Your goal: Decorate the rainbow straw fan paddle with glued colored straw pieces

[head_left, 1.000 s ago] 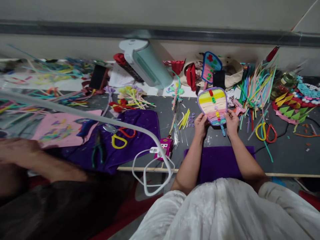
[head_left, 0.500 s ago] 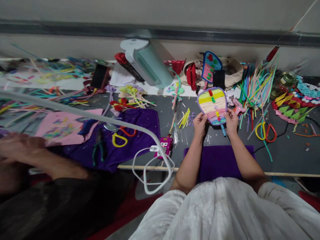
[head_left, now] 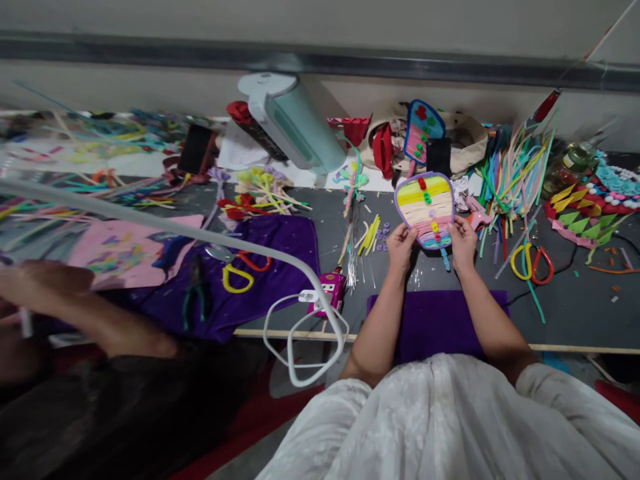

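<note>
Both my hands hold up a fan-shaped craft piece [head_left: 425, 207] with a purple rim, yellow, cream and pink stripes and small red and green dots down its middle. My left hand [head_left: 400, 245] grips its lower left edge, fingers curled. On the lower right edge sits my right hand [head_left: 463, 243], closed the same way. A short blue stem hangs below the piece between my hands. A purple cloth [head_left: 435, 323] lies on the grey table [head_left: 575, 307] under my forearms.
Another fan piece [head_left: 423, 137] stands behind. Coloured straws [head_left: 515, 173] pile at right, red-and-yellow scissors [head_left: 533, 261] beside them. A second purple cloth [head_left: 260, 267] holds scissors and pliers. A teal lamp [head_left: 295, 127] and white cable [head_left: 300, 333] cross the left. Another person's arm [head_left: 75, 307] is at far left.
My hands and the fan piece stay almost still. The other person's arm at far left shifts slightly.
</note>
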Action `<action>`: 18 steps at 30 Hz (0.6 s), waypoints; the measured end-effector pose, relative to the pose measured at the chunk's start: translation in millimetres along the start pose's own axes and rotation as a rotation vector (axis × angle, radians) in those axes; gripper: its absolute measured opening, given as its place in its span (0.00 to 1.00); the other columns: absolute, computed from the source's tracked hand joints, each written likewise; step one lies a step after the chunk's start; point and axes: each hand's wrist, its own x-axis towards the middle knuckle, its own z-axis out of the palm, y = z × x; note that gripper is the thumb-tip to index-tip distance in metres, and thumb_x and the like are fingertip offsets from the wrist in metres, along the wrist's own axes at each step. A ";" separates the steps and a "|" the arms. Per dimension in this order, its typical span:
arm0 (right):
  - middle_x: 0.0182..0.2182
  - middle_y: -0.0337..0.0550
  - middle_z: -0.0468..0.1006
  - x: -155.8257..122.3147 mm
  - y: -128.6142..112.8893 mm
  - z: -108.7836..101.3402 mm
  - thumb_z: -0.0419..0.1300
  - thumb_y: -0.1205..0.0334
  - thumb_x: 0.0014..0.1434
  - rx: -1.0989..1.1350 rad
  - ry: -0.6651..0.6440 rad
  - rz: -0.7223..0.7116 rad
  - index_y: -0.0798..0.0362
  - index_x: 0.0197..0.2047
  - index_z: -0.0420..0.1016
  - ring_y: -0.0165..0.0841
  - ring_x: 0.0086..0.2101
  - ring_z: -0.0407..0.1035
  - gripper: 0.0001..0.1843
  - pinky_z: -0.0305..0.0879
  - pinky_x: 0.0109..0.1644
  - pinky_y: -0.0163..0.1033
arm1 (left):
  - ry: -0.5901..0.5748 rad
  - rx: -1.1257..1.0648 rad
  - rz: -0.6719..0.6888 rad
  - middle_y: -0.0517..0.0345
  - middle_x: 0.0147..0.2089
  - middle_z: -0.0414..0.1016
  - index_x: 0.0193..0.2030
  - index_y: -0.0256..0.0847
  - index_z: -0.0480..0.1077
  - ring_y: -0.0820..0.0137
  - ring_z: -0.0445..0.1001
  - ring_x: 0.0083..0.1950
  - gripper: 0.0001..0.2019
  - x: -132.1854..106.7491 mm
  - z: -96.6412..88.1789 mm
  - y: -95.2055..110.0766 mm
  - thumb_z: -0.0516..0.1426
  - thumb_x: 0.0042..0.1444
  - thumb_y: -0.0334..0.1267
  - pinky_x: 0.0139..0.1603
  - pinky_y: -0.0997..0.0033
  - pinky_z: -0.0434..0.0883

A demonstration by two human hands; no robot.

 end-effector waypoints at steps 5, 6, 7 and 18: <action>0.40 0.46 0.83 1.2 0.4 -0.8 0.67 0.52 0.53 0.052 0.012 0.009 0.53 0.46 0.77 0.36 0.40 0.77 0.20 0.74 0.51 0.44 | -0.010 -0.002 -0.034 0.51 0.42 0.84 0.50 0.37 0.79 0.70 0.79 0.35 0.30 -0.6 1.0 -0.5 0.74 0.44 0.53 0.35 0.72 0.74; 0.40 0.46 0.83 1.5 0.7 -0.9 0.68 0.52 0.53 0.059 0.024 0.012 0.53 0.46 0.77 0.36 0.39 0.77 0.20 0.74 0.51 0.44 | -0.022 -0.004 -0.046 0.51 0.43 0.84 0.51 0.38 0.79 0.70 0.79 0.35 0.30 -1.2 1.3 -0.2 0.73 0.45 0.54 0.34 0.73 0.74; 0.40 0.46 0.84 1.9 0.9 -1.1 0.68 0.51 0.52 0.059 0.034 0.013 0.53 0.46 0.77 0.36 0.39 0.77 0.21 0.74 0.51 0.44 | -0.041 -0.006 -0.061 0.51 0.44 0.84 0.53 0.39 0.78 0.70 0.79 0.35 0.31 -2.0 1.6 0.2 0.73 0.45 0.54 0.34 0.73 0.75; 0.46 0.47 0.84 1.4 -1.9 -0.5 0.66 0.47 0.55 0.046 -0.007 0.020 0.53 0.49 0.80 0.38 0.44 0.77 0.23 0.74 0.54 0.47 | -0.087 -0.053 -0.084 0.52 0.41 0.85 0.63 0.40 0.71 0.67 0.82 0.35 0.43 -1.0 -0.4 1.5 0.77 0.40 0.48 0.39 0.70 0.77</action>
